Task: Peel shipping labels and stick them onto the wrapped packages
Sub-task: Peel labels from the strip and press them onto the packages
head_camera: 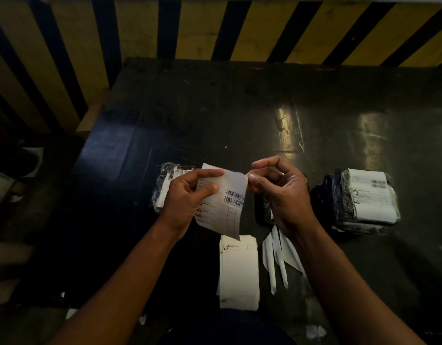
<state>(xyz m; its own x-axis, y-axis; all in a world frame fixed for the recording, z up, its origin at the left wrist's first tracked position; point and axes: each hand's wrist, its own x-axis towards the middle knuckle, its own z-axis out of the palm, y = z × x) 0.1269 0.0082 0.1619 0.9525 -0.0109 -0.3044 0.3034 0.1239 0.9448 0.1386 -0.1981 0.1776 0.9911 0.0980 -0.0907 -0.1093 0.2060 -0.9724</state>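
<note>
Both hands are up over the dark bench [215, 108] working one shipping label [224, 202]: the left hand [187, 197] grips its left side with thumb and fingers curled around it, and the right hand [279, 192] pinches the top right corner. Right below sits a stack of labels [238, 272] with a few peeled backing strips [277, 257] just beside it. One wrapped package [162, 190] is partly hidden behind the left hand, and a labelled pile of packages [364, 200] sits off to the right.
</note>
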